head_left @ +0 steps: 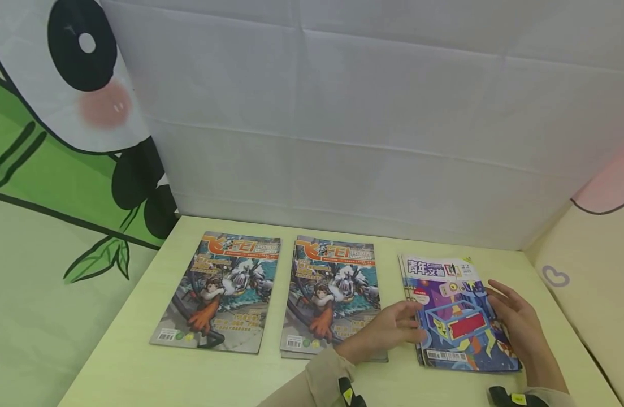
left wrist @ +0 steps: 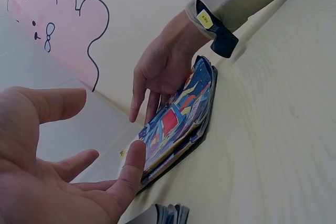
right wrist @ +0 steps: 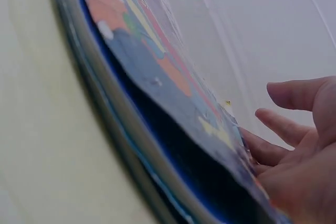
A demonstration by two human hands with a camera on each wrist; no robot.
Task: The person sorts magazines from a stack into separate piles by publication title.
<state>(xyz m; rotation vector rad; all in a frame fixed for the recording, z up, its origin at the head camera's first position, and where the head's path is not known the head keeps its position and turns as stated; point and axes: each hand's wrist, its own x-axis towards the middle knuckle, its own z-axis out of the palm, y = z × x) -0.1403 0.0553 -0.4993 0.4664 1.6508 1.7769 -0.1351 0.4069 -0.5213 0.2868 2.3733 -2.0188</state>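
A small stack of magazines (head_left: 454, 333) with a purple and blue cover lies at the right of the table, its edges slightly uneven. My left hand (head_left: 383, 330) is at the stack's left edge, fingers extended and thumb apart. On the opposite side, my right hand (head_left: 518, 316) is along the right edge with its fingers loosely stretched. In the left wrist view, the magazines (left wrist: 173, 121) lie between both hands. Seen close in the right wrist view, the top cover (right wrist: 152, 72) lifts a little from the pages beneath, beside the right hand's fingers (right wrist: 291, 95).
Two piles of matching orange-and-grey comic magazines, a left pile (head_left: 220, 294) and a middle pile (head_left: 332, 294), lie on the pale wooden table (head_left: 139, 370). A white cloth wall (head_left: 368, 113) rises behind the table, and a printed cartoon panel (head_left: 47, 141) stands at the left.
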